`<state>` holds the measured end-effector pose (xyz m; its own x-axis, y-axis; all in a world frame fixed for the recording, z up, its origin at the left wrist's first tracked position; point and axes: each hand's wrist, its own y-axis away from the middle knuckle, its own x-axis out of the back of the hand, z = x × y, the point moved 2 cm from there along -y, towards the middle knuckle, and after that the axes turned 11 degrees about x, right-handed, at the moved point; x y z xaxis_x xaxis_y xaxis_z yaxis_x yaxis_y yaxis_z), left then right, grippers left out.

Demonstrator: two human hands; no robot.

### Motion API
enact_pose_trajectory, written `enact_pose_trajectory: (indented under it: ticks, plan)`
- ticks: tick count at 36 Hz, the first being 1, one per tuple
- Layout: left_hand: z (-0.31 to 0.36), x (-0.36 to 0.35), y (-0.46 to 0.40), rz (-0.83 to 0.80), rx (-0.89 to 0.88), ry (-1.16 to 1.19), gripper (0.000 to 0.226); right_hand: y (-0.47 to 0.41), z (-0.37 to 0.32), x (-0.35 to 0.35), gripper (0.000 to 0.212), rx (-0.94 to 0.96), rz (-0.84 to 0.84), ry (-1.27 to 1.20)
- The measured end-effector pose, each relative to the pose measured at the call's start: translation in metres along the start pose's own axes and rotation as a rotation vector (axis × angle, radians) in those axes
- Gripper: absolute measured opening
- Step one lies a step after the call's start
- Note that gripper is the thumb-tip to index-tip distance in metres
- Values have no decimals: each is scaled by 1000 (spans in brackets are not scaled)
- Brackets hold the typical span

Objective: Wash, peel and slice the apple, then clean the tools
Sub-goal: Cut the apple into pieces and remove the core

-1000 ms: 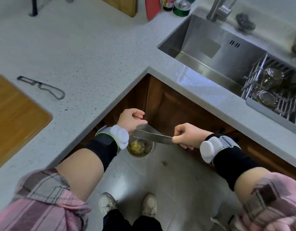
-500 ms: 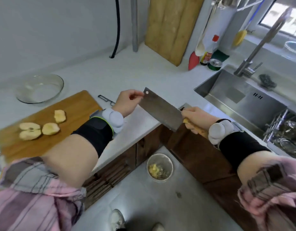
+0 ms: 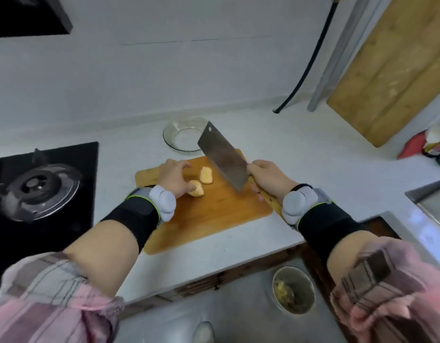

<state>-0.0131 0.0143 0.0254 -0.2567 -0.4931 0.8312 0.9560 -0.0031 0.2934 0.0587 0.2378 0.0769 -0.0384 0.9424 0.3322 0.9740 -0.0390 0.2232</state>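
A wooden cutting board (image 3: 214,214) lies on the white counter. Peeled apple pieces rest on it: one piece (image 3: 206,175) lies free, another (image 3: 197,189) sits under the fingertips of my left hand (image 3: 175,178). The hand covers more of the board's left part, so any further pieces there are hidden. My right hand (image 3: 268,180) grips the wooden handle of a cleaver (image 3: 222,155), whose broad blade is raised and tilted above the board's right side, apart from the apple.
A glass bowl (image 3: 183,136) stands behind the board. A gas hob (image 3: 41,189) is at the left. A large wooden board (image 3: 392,70) leans on the wall at right. A waste bin (image 3: 294,289) with peelings stands on the floor. The sink edge (image 3: 426,194) is at far right.
My view swung from the floor bin up to the counter. The left hand let go of the blade and came down onto an apple piece; the right hand carried the cleaver over the board.
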Motion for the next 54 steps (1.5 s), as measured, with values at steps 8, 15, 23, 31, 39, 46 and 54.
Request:
enact_pose_trajectory:
  ticks: [8,15,23,31,39,46,54]
  plan:
    - [-62,-10,-19,-55,111,150,96,-31,15,-87,18,-87,-67,-29]
    - [-70,-16,-29,-1,71,273,73,-40,23,-113,16,-151,-55,-142]
    - [-98,1,-35,-69,118,316,56,-51,20,-132,17,-173,-85,-159]
    - [-104,2,-44,-161,79,427,76,-54,27,-119,17,-148,-65,8]
    - [-96,-10,-35,-20,61,278,86,-59,31,-84,18,-94,-5,193]
    - [-82,-16,-34,25,27,345,78,-58,18,-93,14,29,-94,66]
    - [-76,-27,-27,116,53,369,64,-55,24,-116,19,43,-175,17]
